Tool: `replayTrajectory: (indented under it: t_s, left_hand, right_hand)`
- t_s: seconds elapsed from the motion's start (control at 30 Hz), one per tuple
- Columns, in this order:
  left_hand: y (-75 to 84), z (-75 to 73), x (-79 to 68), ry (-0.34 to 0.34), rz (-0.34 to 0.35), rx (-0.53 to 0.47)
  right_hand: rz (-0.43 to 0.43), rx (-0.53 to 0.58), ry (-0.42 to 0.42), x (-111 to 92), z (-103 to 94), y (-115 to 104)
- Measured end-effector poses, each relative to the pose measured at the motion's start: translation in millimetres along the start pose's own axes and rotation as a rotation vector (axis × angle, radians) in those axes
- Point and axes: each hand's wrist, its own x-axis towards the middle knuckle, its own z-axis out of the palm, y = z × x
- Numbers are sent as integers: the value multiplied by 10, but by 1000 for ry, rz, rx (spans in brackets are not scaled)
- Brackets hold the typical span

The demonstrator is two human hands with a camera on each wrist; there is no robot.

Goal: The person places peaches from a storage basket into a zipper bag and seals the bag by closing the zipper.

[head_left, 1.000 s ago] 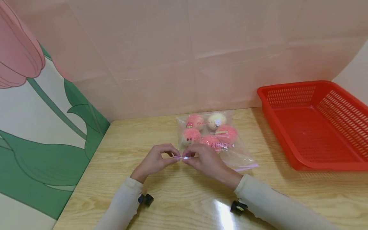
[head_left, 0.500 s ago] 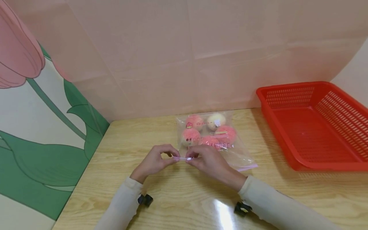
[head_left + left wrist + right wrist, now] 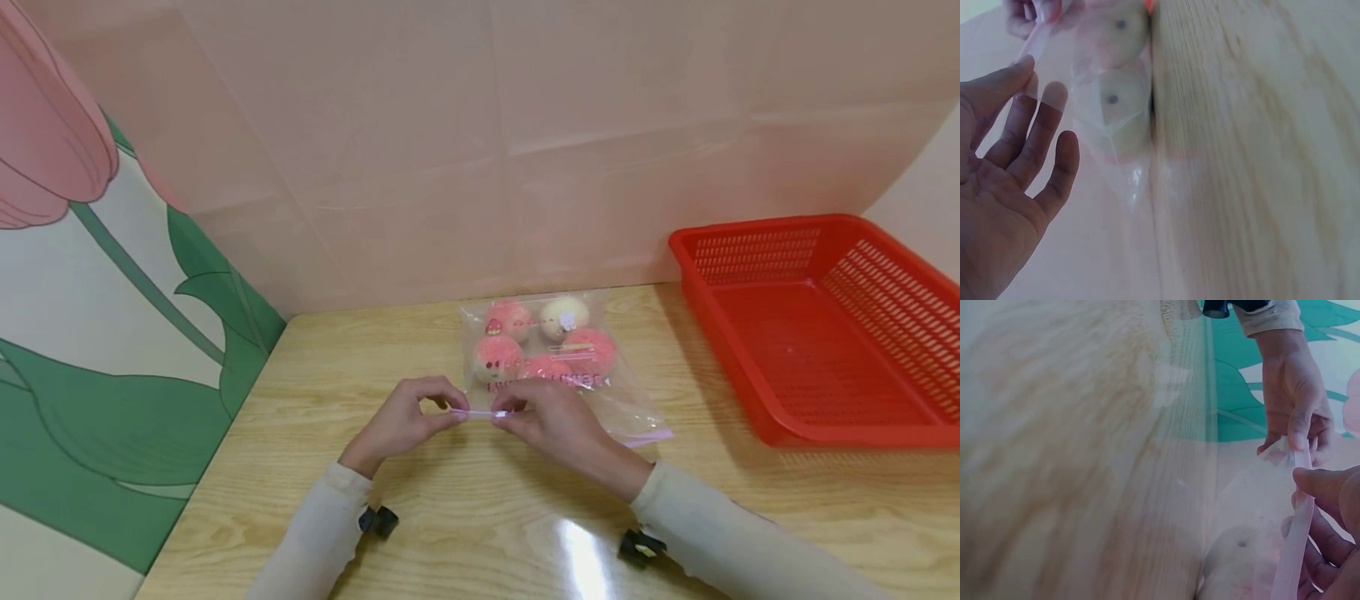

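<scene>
A clear zip bag (image 3: 626, 407) lies on the table with its pink zip edge (image 3: 482, 414) toward the person. Inside are several round pink and cream balls (image 3: 589, 351), some with dark dots like eyes. My left hand (image 3: 405, 421) pinches the left end of the zip edge between thumb and fingertips. Farther along the same edge, my right hand (image 3: 551, 423) pinches it, a small shiny whitish bit showing at its fingertips. In the right wrist view, the right thumb (image 3: 1319, 483) presses on the pink strip (image 3: 1293, 559), which runs up to the left hand (image 3: 1300, 412).
A red plastic basket (image 3: 832, 350) with slotted sides stands at the right. The wooden table (image 3: 465, 517) meets a pinkish covered wall (image 3: 390, 183) at the back. A panel painted with tulips (image 3: 112, 417) borders the left side.
My right hand has slid to the right along the zip edge, widening the gap between the hands. The left hand has kept its hold at the left end.
</scene>
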Motion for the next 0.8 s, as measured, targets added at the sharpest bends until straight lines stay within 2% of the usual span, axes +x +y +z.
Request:
replayTrajectory:
  t_s: [0.5, 0.8]
  left_hand:
    - [25, -14, -16, -13, 26, 2]
    - [10, -18, -9, -18, 9, 1]
  right_hand:
    - [23, 1, 25, -44, -37, 17]
    - [26, -1, 15, -49, -77, 22]
